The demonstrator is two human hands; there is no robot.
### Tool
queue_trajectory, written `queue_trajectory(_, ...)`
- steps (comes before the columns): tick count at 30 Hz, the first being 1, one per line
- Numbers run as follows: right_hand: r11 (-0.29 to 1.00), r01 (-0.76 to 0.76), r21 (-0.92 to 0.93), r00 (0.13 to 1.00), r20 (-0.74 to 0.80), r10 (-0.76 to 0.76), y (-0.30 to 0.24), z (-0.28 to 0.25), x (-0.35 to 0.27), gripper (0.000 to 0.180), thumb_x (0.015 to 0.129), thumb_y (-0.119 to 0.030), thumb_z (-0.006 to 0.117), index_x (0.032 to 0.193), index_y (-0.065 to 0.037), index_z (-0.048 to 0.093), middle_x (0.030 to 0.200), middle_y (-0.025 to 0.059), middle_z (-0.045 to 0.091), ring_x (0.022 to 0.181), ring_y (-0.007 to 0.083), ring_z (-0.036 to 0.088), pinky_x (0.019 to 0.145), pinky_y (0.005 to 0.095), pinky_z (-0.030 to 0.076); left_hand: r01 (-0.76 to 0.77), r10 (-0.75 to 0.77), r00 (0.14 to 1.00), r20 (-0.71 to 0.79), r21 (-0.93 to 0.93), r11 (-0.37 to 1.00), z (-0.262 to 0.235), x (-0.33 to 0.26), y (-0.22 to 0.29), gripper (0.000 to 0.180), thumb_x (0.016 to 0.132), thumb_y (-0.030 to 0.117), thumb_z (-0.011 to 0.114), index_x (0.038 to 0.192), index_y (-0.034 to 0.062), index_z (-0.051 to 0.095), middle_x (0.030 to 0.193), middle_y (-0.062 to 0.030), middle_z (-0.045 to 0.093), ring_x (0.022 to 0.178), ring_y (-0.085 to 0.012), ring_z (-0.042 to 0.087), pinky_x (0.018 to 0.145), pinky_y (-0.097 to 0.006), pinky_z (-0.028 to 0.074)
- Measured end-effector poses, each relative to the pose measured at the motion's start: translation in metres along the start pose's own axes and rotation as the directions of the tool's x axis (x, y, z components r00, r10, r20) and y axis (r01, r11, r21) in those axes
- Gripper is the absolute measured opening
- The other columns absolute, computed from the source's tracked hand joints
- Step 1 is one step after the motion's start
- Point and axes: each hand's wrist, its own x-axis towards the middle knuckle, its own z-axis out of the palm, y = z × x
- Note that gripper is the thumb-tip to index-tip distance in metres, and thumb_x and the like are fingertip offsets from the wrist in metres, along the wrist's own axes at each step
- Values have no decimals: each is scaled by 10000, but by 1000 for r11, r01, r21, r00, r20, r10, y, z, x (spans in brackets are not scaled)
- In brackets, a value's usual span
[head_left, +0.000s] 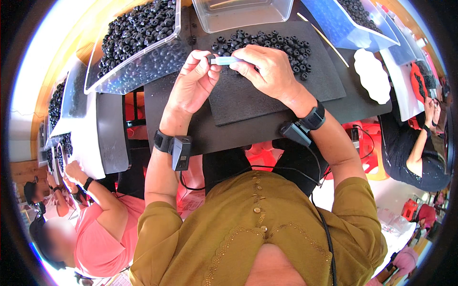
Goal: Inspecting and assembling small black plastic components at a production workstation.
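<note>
The left hand point(194, 85) pinches a small black piece point(210, 58) at 12 o'clock of the view, above the desk point(207, 136); the right hand point(273, 74) grips a light-blue tool point(225, 60), its tip at that piece. At 1 o'clock, loose black pieces point(295, 50) lie on a dark board point(276, 99); at 11 o'clock, a transparent tub point(143, 75) contains more.

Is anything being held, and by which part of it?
The left hand holds a small black piece in a fingertip grip; exactly where cannot be told. The right hand holds a pale blue tool by its end farther from the piece.
</note>
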Motion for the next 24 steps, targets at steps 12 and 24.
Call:
queue_trajectory(12,952,-277,126,948,-123,292,23,-6,5,285,961,-314,613,974,-38,681,734,148,650,647,309,651,582,382,484,51,-55,994,97,42,998,13,-6,1,135,937,98,658,1048,72,588,969,-33,497,892,-113,477,771,-182,484)
queue_trajectory(24,651,-452,610,892,295,344,6,2,4,328,935,-361,679,953,-35,657,769,-29,574,700,45,500,622,216,397,2,4,1000,-16,326,945,15,-1,-11,116,971,71,614,1083,45,629,1025,-64,681,924,-141,672,841,-249,568)
